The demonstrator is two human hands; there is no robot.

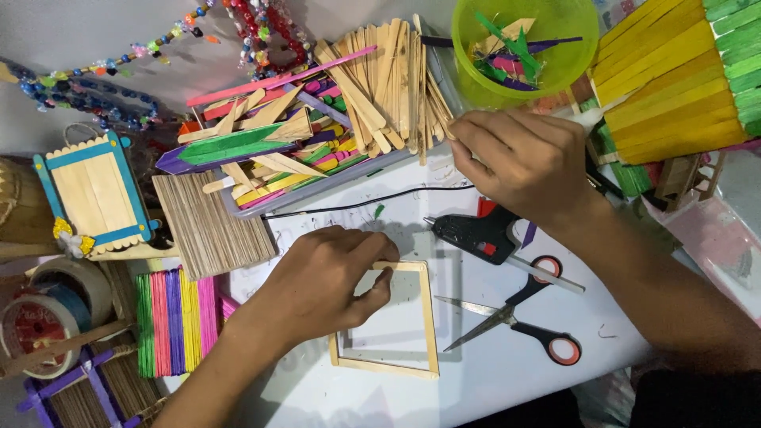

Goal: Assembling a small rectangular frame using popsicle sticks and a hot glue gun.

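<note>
the stick frame (412,333) lies flat on the white table (491,380); the left hand (325,281) pinches its top corner in a closed grip; the right hand (519,162) reaches to the plain sticks (388,75) in the tray (333,184), fingers curled, perhaps on one stick; glue gun (476,231) and scissors (515,317) lie just right of the frame.

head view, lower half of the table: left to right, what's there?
tape rolls → coloured stick mat → left hand on the wooden stick frame → scissors. The right hand is farther back, at the pile of plain sticks.
</note>
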